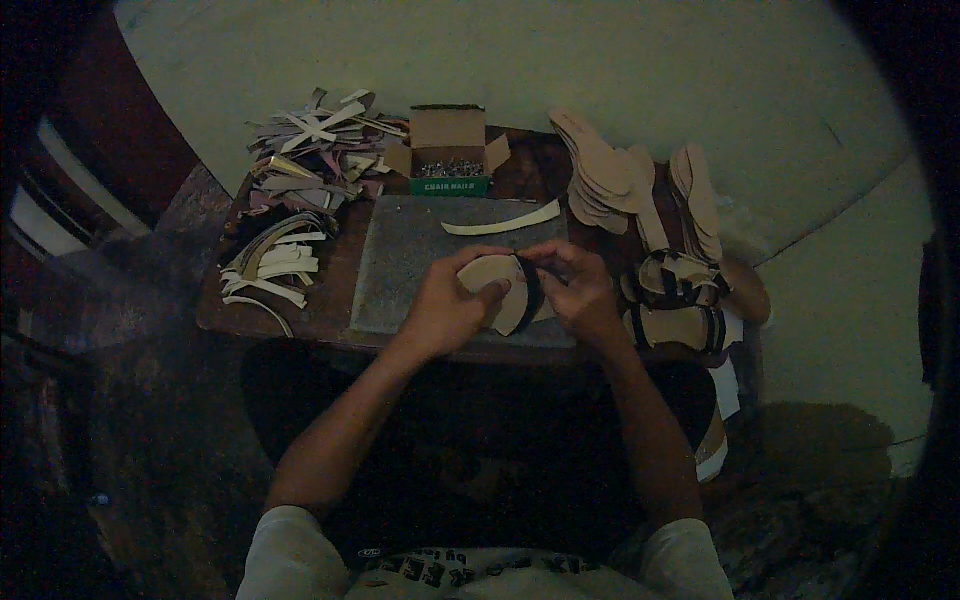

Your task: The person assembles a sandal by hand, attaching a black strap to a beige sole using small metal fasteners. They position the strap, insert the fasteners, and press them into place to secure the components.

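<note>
Above the near part of a grey slab (400,262), both my hands hold a beige insole (480,272) with a dark strap (531,300) across it. My left hand (447,303) grips the insole from the left, thumb on its face. At its right side, the bent fingers of my right hand (583,292) pinch the strap at the insole's edge; the fingertips are partly hidden. A pale curved strip (500,222) lies on the slab just beyond my hands.
Piled strips (300,180) in several colours cover the table's left side. An open green box of nails (450,186) stands at the back. To the right are stacked insoles (600,165), more insoles (697,200) and strapped soles (675,325) near the wooden table's edge.
</note>
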Demonstrator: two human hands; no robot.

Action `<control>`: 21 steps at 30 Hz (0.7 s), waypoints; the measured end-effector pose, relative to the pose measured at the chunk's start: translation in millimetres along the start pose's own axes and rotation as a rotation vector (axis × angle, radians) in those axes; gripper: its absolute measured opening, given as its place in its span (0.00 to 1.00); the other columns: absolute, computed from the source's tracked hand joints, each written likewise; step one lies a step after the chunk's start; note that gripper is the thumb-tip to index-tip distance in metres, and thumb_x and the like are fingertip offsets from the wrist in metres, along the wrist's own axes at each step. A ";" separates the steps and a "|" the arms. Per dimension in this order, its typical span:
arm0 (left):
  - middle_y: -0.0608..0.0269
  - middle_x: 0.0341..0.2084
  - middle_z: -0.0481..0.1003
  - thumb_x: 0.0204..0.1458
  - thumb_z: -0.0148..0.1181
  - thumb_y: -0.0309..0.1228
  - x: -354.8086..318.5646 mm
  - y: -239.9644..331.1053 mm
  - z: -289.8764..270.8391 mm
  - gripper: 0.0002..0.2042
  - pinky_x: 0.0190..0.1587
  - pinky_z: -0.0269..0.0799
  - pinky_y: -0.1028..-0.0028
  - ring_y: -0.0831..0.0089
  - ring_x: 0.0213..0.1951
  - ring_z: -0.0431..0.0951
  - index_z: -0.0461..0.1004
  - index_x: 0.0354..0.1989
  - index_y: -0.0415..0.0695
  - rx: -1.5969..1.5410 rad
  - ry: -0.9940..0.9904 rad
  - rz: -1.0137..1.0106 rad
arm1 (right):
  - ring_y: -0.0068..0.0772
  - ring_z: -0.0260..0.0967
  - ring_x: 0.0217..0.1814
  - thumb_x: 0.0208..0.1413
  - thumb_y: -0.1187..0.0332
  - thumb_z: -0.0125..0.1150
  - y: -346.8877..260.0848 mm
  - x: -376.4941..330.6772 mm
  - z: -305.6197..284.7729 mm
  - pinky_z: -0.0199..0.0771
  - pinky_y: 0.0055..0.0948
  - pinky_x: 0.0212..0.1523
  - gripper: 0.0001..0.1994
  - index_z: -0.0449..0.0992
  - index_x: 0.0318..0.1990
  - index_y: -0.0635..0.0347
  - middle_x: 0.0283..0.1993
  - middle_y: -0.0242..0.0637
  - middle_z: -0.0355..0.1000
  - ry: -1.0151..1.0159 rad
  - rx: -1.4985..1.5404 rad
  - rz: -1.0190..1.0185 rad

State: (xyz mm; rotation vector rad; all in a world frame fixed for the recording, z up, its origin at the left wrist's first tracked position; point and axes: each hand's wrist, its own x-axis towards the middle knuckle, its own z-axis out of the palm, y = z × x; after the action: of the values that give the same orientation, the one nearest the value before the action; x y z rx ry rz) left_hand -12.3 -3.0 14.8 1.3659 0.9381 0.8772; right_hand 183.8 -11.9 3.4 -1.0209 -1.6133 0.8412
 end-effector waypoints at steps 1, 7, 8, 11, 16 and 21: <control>0.59 0.39 0.78 0.54 0.62 0.25 0.2 -2.6 0.9 0.15 0.34 0.81 0.70 0.69 0.37 0.80 0.72 0.51 0.44 -0.001 -0.002 0.022 | 0.33 0.76 0.48 0.52 0.84 0.54 4.2 -1.3 0.1 0.74 0.30 0.52 0.12 0.75 0.45 0.66 0.43 0.42 0.77 0.021 0.034 -0.026; 0.59 0.39 0.78 0.54 0.61 0.24 0.0 -6.8 1.2 0.15 0.35 0.81 0.71 0.69 0.39 0.79 0.73 0.51 0.43 0.063 0.008 0.086 | 0.33 0.76 0.46 0.52 0.83 0.55 1.4 -1.0 1.3 0.75 0.29 0.48 0.10 0.74 0.42 0.66 0.42 0.42 0.77 0.017 0.022 -0.077; 0.59 0.39 0.78 0.54 0.61 0.24 -0.9 -4.4 1.8 0.15 0.35 0.80 0.70 0.69 0.39 0.79 0.73 0.51 0.43 0.064 0.013 0.086 | 0.32 0.76 0.45 0.52 0.83 0.55 -0.9 0.4 0.8 0.75 0.29 0.48 0.10 0.74 0.42 0.66 0.42 0.42 0.77 -0.004 -0.017 -0.003; 0.59 0.40 0.78 0.54 0.60 0.23 -1.4 -3.1 2.0 0.15 0.40 0.79 0.70 0.69 0.41 0.79 0.73 0.51 0.43 0.009 0.005 0.007 | 0.32 0.76 0.44 0.51 0.83 0.55 -5.8 4.4 0.9 0.75 0.29 0.46 0.10 0.75 0.41 0.66 0.40 0.42 0.77 -0.032 -0.076 0.137; 0.60 0.41 0.78 0.53 0.60 0.22 -2.3 -5.2 8.3 0.16 0.44 0.76 0.70 0.70 0.43 0.78 0.73 0.51 0.44 0.090 0.031 0.050 | 0.31 0.77 0.43 0.50 0.83 0.56 13.9 2.5 0.5 0.75 0.28 0.46 0.09 0.75 0.39 0.66 0.38 0.41 0.77 0.005 -0.024 0.072; 0.57 0.39 0.78 0.52 0.59 0.21 -3.2 -2.4 9.3 0.16 0.41 0.77 0.69 0.69 0.40 0.79 0.74 0.51 0.42 0.014 0.030 0.017 | 0.34 0.77 0.41 0.48 0.83 0.60 9.6 -0.6 6.3 0.76 0.30 0.45 0.09 0.75 0.38 0.65 0.37 0.41 0.77 0.115 -0.157 -0.071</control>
State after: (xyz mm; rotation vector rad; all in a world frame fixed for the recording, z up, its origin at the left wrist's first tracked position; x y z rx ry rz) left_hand -5.1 -9.7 12.4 1.3778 0.9587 0.9073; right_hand 179.8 -8.9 -7.0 -1.0946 -1.6263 0.6051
